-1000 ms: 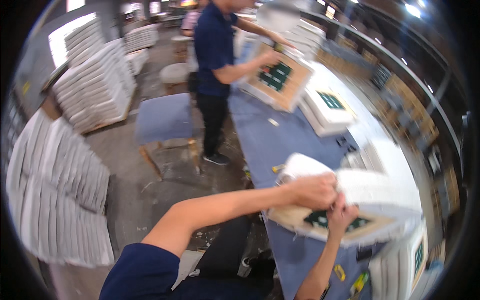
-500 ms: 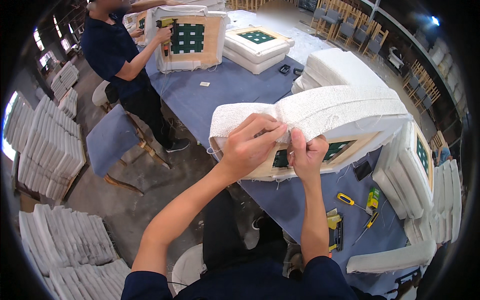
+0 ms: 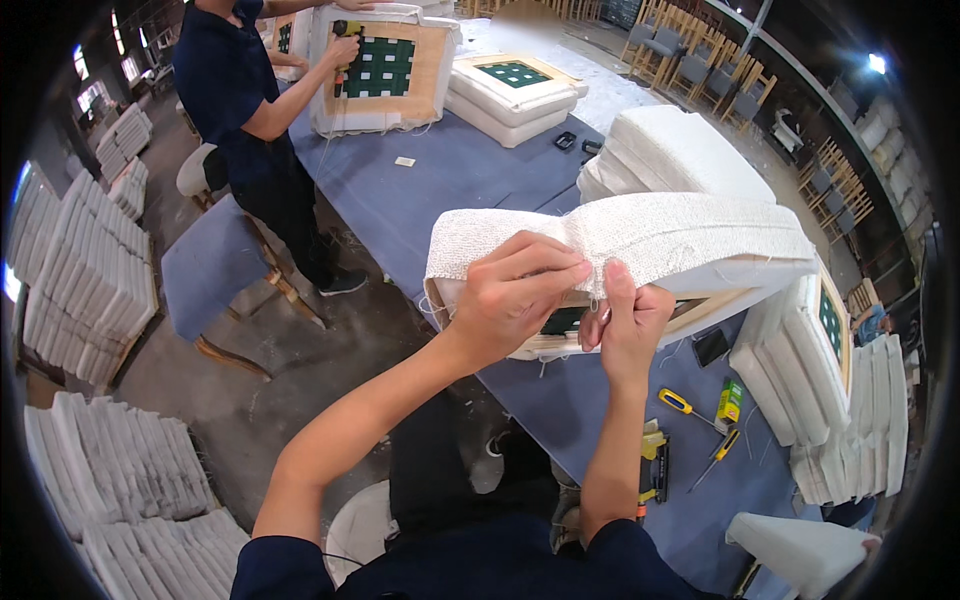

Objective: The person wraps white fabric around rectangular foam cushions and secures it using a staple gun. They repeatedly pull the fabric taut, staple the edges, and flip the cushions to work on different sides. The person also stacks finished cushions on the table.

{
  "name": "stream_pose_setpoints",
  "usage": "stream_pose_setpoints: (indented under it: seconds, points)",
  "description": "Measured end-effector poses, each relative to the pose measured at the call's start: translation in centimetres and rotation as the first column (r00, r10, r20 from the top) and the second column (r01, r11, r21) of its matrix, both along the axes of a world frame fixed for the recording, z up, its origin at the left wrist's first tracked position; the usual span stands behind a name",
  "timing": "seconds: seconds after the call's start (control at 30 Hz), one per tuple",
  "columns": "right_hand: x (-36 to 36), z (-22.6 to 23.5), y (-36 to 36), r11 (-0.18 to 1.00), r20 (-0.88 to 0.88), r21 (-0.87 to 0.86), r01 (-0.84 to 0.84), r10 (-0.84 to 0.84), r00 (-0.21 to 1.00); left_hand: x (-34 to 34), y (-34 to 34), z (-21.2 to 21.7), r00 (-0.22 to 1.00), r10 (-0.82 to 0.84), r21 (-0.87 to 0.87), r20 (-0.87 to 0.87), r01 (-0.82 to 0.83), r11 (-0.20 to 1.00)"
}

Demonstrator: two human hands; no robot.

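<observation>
A padded seat (image 3: pixel 740 283) with a wooden frame and dark green webbing rests tilted on the table in front of me. White textured fabric (image 3: pixel 690 232) covers its upper edge, with a seam along it and a fold near the middle. My left hand (image 3: pixel 515 298) is closed, its thumb and fingertips pinching the fabric at that fold. Close beside it, my right hand (image 3: pixel 636 318) is closed on the fabric's lower edge, thumb on top and fingers curled beneath. Whether a thread or needle lies between the fingertips is too small to tell.
On the blue-covered table (image 3: pixel 480 180) lie yellow-handled screwdrivers (image 3: pixel 676 401), a green box (image 3: pixel 729 402), a staple gun (image 3: pixel 655 462) and a phone (image 3: pixel 711 346). White cushions (image 3: pixel 680 150) are stacked behind and right. Across the table a co-worker (image 3: pixel 220 80) holds a staple gun (image 3: pixel 345 45) against another seat.
My hands keep their pinch on the fabric, with small finger shifts. The white pad at the lower right has tilted up off the table. The whole view has shifted slightly.
</observation>
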State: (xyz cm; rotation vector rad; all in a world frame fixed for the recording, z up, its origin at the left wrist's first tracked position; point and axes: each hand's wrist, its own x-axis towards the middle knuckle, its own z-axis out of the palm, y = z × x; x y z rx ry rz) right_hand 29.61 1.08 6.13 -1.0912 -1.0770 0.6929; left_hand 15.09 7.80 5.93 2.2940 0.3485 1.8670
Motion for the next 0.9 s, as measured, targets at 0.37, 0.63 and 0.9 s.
stream_pose_setpoints:
  seconds: [0.37, 0.63, 0.9]
  points:
    - [0.6, -3.8, 0.3, 0.951, -0.082, 0.311, -0.007, 0.034, 0.996, -0.2, -1.3, 0.6, 0.996, -0.019, 0.110, -0.087, 0.029, 0.993]
    - [0.3, -3.4, -0.9, 0.966, 0.043, 0.239, 0.102, -0.115, 0.992, -1.2, -1.5, 0.0, 0.991, -0.085, 0.044, -0.103, 0.090, 0.995]
    - [-2.8, 0.8, -3.6, 0.940, 0.314, -0.032, 0.341, -0.315, 0.896, -1.8, -3.0, 0.3, 0.980, -0.180, -0.013, -0.086, 0.179, 0.984]
